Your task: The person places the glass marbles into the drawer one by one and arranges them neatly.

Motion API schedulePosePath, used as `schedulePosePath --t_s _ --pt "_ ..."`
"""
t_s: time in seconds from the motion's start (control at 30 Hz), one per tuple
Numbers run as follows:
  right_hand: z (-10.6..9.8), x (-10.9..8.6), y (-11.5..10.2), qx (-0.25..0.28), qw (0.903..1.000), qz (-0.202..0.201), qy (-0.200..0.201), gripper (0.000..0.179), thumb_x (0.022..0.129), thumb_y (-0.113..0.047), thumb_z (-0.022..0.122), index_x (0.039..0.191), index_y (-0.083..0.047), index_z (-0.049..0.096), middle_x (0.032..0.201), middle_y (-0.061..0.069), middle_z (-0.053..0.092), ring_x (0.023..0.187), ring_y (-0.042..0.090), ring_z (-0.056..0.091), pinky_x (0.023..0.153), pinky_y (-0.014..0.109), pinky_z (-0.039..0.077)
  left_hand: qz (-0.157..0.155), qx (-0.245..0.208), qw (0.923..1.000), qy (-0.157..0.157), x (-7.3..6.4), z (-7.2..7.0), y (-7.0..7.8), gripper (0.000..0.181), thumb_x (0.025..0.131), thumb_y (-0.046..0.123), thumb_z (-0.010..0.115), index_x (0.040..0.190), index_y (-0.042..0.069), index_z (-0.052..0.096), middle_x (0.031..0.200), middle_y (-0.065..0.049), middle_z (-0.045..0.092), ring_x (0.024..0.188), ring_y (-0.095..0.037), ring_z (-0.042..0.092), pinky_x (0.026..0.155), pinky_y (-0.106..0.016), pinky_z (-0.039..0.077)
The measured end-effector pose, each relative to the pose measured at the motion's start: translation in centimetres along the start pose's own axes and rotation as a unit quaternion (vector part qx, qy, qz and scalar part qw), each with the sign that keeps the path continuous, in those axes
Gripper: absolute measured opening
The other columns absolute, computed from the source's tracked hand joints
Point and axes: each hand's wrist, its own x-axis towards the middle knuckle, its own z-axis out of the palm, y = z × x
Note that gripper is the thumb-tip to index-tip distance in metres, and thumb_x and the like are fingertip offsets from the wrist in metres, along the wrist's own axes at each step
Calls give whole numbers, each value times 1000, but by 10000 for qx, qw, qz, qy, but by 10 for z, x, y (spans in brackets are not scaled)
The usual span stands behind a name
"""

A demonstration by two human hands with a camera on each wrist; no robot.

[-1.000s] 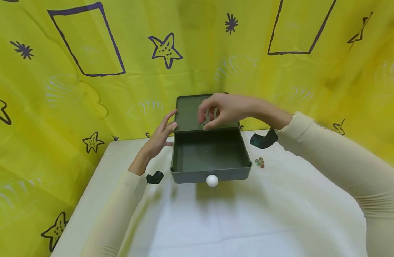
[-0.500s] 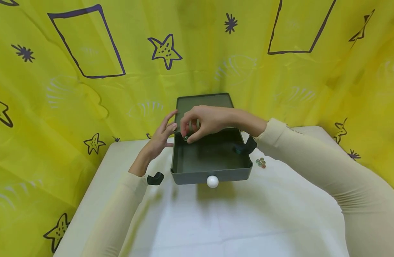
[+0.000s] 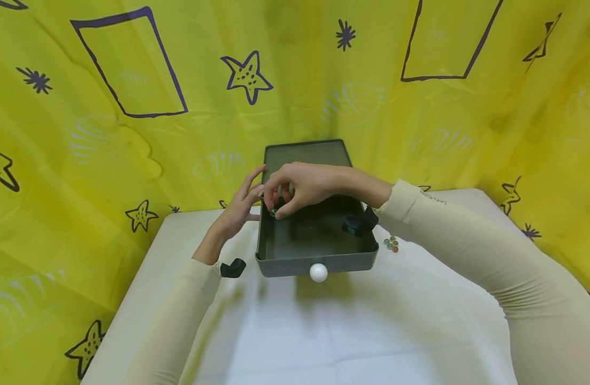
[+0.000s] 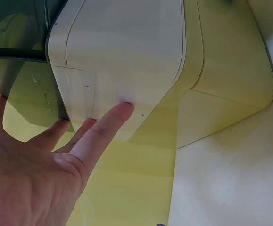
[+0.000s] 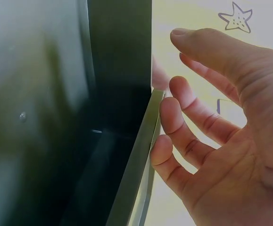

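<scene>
My right hand (image 3: 309,184) reaches over the pulled-out dark grey-green drawer (image 3: 319,261). Between its thumb and index fingertips, near the drawer's back left side, it pinches a small green glass marble (image 3: 273,212). In the right wrist view the other fingers of that hand (image 5: 226,155) are spread beside the drawer's edge (image 5: 138,155); the marble does not show there. My left hand (image 3: 234,214) rests its fingertips on the left side of the drawer unit. The left wrist view has its straight fingers against the unit's pale body (image 4: 127,47).
A white ball knob (image 3: 319,272) sits on the drawer front. Several glass marbles (image 3: 391,244) lie on the white tablecloth (image 3: 362,331) to the drawer's right. The unit's rimmed top (image 3: 304,152) is behind the drawer, close to a yellow patterned curtain (image 3: 295,69).
My right hand has moved left and down from over the unit's top to the drawer's left side, carrying the marble. The left hand stays in place.
</scene>
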Motion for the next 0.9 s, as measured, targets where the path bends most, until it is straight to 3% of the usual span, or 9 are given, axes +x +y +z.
schedulePosePath --t_s 0.3,0.57,0.9 --pt "1 0 0 -2 10000 0 -2 12 91 -20 78 102 -17 74 95 -5 68 83 15 62 81 35 52 -15 43 10000 12 1 -1 -1 63 105 48 46 162 44 20 164 -9 28 146 -39 33 102 -74 39" --pt "-2 -1 1 86 9999 -10 107 28 89 -22 82 113 -12 72 101 4 67 85 17 61 87 40 52 -38 109 9999 36 0 -1 0 63 105 50 47 161 44 20 160 -7 34 146 -38 34 102 -74 38" --pt "-3 -3 2 82 9998 -70 186 33 90 -25 81 119 -13 70 102 4 68 86 16 62 86 37 53 -10 103 9999 13 0 -1 0 62 106 47 45 162 43 18 164 -8 31 145 -36 35 102 -73 40"
